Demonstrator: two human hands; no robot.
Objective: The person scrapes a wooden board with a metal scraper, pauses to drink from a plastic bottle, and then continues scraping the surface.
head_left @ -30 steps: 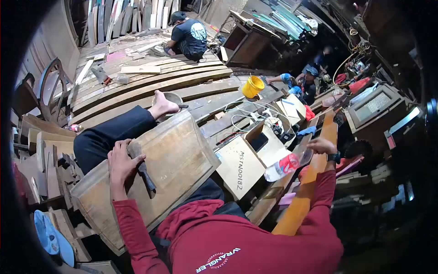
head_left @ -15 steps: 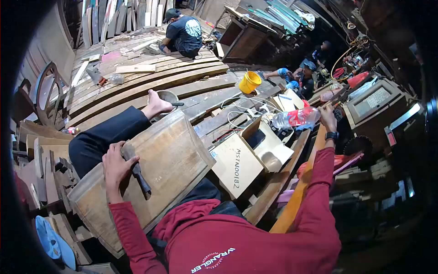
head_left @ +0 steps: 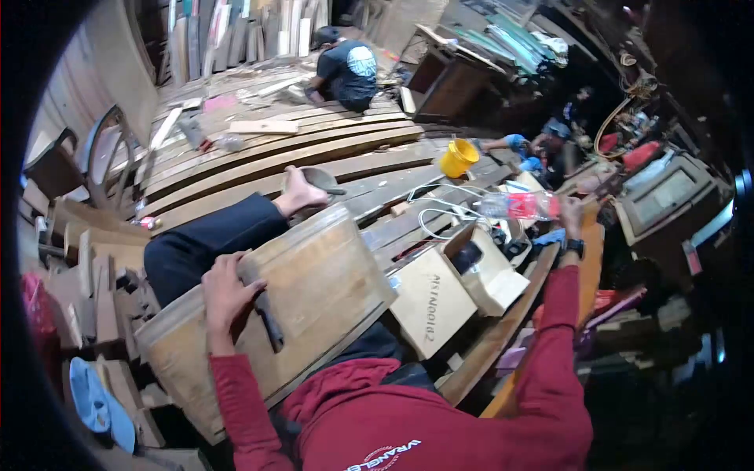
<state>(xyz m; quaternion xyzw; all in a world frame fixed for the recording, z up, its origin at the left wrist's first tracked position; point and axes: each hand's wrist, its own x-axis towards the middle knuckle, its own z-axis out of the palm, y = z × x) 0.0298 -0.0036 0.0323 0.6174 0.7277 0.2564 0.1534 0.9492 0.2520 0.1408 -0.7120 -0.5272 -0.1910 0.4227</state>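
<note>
A worn wooden panel [head_left: 322,275] lies tilted across my lap. My left hand [head_left: 226,297] rests on its left part, the thumb closed over a dark-handled scraper [head_left: 271,323] that lies against the wood. Part of the scraper is hidden under the thumb. Out to the right, my right hand [head_left: 572,216] grips the near end of a clear plastic bottle [head_left: 514,206] with a red label, held sideways. Below the bottle is an open cardboard box [head_left: 430,298], with dark items and white cable near it.
A yellow bucket [head_left: 459,158] and a bowl [head_left: 323,184] stand ahead on long planks [head_left: 283,166]. One person [head_left: 348,71] crouches at the back; others sit at the right rear. A blue cap [head_left: 100,404] lies on wood at lower left.
The whole view has shifted, so most things appear further right and lower. My right hand still holds the bottle, and my left hand stays on the panel at the scraper.
</note>
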